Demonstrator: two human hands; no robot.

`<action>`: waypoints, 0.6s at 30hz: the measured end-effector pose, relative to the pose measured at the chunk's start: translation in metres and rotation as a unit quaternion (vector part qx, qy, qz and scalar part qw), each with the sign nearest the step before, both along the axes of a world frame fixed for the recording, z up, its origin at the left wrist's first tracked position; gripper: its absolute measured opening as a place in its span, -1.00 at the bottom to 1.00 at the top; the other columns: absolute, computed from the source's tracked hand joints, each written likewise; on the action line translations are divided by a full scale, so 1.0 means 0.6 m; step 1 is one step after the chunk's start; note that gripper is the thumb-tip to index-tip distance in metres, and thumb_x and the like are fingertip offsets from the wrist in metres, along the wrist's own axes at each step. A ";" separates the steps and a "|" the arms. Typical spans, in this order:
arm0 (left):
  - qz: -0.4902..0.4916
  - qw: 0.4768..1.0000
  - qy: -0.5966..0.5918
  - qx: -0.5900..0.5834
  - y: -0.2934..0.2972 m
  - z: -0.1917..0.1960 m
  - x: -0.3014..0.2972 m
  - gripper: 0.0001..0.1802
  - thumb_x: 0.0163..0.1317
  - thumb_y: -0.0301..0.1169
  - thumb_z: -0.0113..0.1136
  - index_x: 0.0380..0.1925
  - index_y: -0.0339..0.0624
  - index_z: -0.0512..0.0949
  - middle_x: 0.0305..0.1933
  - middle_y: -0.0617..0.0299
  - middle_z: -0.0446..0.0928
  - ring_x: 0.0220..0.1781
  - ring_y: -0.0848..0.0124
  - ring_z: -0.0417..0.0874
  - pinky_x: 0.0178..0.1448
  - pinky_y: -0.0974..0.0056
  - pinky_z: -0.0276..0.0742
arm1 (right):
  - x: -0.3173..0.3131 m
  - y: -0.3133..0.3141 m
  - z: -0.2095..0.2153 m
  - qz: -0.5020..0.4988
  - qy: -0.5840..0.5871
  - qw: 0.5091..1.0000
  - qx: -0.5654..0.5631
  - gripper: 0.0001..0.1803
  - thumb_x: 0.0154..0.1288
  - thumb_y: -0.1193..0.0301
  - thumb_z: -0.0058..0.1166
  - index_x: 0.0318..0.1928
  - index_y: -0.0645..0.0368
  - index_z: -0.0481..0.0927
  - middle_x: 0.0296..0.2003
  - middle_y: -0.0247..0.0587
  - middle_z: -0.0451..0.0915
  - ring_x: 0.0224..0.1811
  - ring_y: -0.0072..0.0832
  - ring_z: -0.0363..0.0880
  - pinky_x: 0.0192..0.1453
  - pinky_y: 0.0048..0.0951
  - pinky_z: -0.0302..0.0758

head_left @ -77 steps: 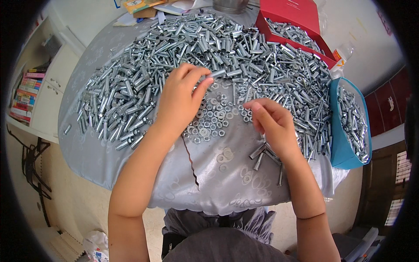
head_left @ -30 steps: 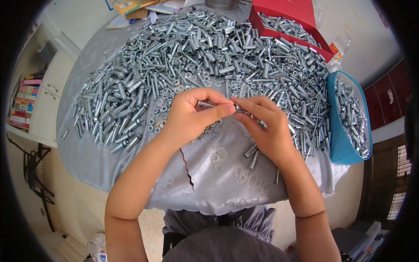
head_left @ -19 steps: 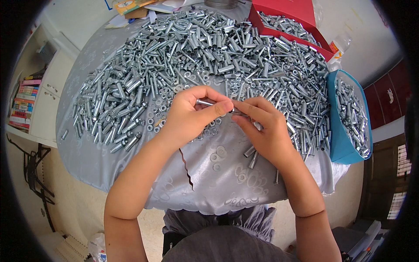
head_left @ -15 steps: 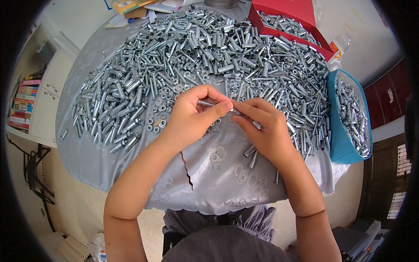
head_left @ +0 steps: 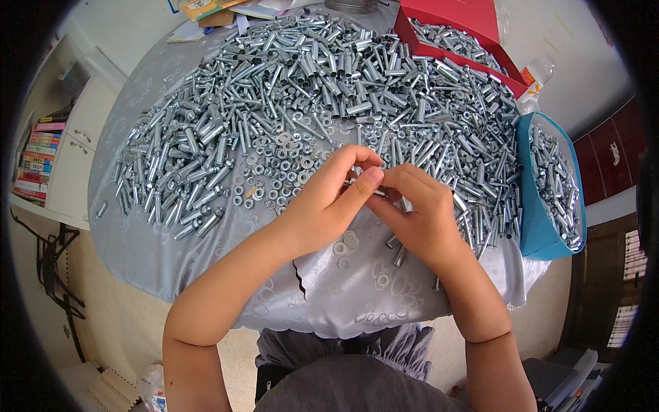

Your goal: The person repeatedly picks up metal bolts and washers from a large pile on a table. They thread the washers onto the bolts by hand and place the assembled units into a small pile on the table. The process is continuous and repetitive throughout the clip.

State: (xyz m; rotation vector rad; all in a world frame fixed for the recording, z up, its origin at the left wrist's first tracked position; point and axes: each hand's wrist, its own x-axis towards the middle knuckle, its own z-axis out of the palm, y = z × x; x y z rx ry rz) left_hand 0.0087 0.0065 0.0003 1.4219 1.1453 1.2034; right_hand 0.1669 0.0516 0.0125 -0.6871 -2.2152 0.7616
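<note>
My left hand [head_left: 336, 196] and my right hand [head_left: 420, 209] meet over the near middle of the table, fingertips touching. Between them they pinch a thin silver bolt [head_left: 379, 194], mostly covered by the fingers; whether a sleeve or nut is on it cannot be made out. Beyond my left hand lie loose nuts and washers [head_left: 285, 165]. A wide heap of metal sleeves and bolts [head_left: 322, 65] spreads behind both hands. Finished-looking sleeve anchors [head_left: 195, 172] lie in a pile on the left. A few flat washers [head_left: 347, 246] rest on the cloth near my left wrist.
A grey patterned cloth [head_left: 226, 275] with a wavy tear [head_left: 300, 281] covers the round table. At the far right stands an open red box [head_left: 453, 20] of metal parts, beside a plastic bottle [head_left: 539, 72]. A blue bin [head_left: 542, 237] of similar parts stands at the right edge.
Both hands have moved slightly right, and my left hand has also come a little nearer and turned. The bolt, plainly seen before, is now mostly hidden by my fingers.
</note>
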 end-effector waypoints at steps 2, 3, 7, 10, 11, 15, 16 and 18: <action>-0.017 1.000 -0.017 -0.012 -0.003 -0.001 0.002 -0.68 0.29 -0.28 -0.06 -0.05 -0.24 0.31 -0.14 0.25 0.39 -0.11 0.51 0.42 -0.04 0.44 0.34 | -0.003 0.002 -0.001 0.012 0.034 0.999 0.018 -0.68 -0.06 0.61 0.16 -0.19 0.22 0.53 -0.41 -0.17 0.52 -0.43 -0.36 0.53 -0.36 -0.50 0.48; -0.027 0.999 -0.021 -0.018 -0.005 -0.001 0.003 -0.68 0.28 -0.29 -0.05 -0.06 -0.25 0.31 -0.14 0.25 0.39 -0.12 0.51 0.42 -0.04 0.44 0.33 | -0.005 0.003 -0.001 0.019 0.051 0.998 0.027 -0.66 -0.07 0.63 0.15 -0.18 0.21 0.52 -0.40 -0.16 0.52 -0.41 -0.36 0.54 -0.34 -0.50 0.48; -0.006 0.999 -0.029 0.025 -0.005 -0.003 0.008 -0.68 0.26 -0.27 0.00 -0.14 -0.30 0.35 -0.21 0.21 0.44 -0.13 0.50 0.45 -0.06 0.41 0.37 | -0.006 -0.003 0.006 0.035 0.110 0.991 -0.062 -0.65 0.00 0.68 0.09 -0.12 0.27 0.48 -0.28 -0.17 0.53 -0.27 -0.43 0.55 -0.16 -0.51 0.48; 0.008 0.997 -0.077 0.017 -0.006 0.013 0.003 -0.69 0.25 -0.26 0.02 -0.18 -0.31 0.37 -0.26 0.22 0.46 -0.17 0.53 0.47 -0.10 0.43 0.40 | -0.009 -0.006 0.007 0.090 0.240 0.938 -0.234 -0.65 0.10 0.70 0.02 -0.04 0.34 0.41 -0.15 -0.20 0.51 -0.10 -0.50 0.50 0.02 -0.49 0.42; 0.005 0.995 -0.102 -0.001 -0.006 0.019 -0.002 -0.69 0.25 -0.26 0.02 -0.18 -0.31 0.38 -0.27 0.23 0.46 -0.19 0.56 0.47 -0.12 0.45 0.39 | -0.009 -0.006 0.005 0.080 0.236 0.940 -0.233 -0.66 0.09 0.70 0.02 -0.06 0.33 0.42 -0.17 -0.19 0.52 -0.12 -0.50 0.51 -0.01 -0.50 0.43; 0.017 1.000 -0.019 0.014 -0.003 0.013 -0.009 -0.72 0.25 -0.28 0.02 -0.22 -0.31 0.44 -0.28 0.29 0.48 -0.23 0.60 0.46 -0.18 0.47 0.40 | -0.008 -0.005 0.004 0.022 0.145 0.985 -0.096 -0.72 0.08 0.68 0.04 -0.13 0.30 0.49 -0.28 -0.17 0.57 -0.22 -0.48 0.57 -0.12 -0.54 0.49; 0.012 1.000 -0.016 0.008 -0.002 0.012 -0.011 -0.72 0.24 -0.29 0.02 -0.23 -0.31 0.45 -0.28 0.28 0.49 -0.24 0.60 0.47 -0.19 0.47 0.40 | -0.007 -0.004 0.006 0.002 0.104 0.994 -0.027 -0.74 0.08 0.68 0.04 -0.16 0.29 0.51 -0.31 -0.17 0.58 -0.25 -0.47 0.59 -0.16 -0.54 0.50; 0.000 1.000 -0.013 -0.004 0.001 0.009 -0.014 -0.72 0.24 -0.30 0.03 -0.23 -0.32 0.48 -0.28 0.28 0.51 -0.25 0.60 0.47 -0.20 0.48 0.41 | -0.007 -0.002 0.003 -0.014 0.107 0.994 0.009 -0.77 0.05 0.66 0.07 -0.21 0.26 0.53 -0.40 -0.16 0.58 -0.35 -0.42 0.60 -0.27 -0.52 0.51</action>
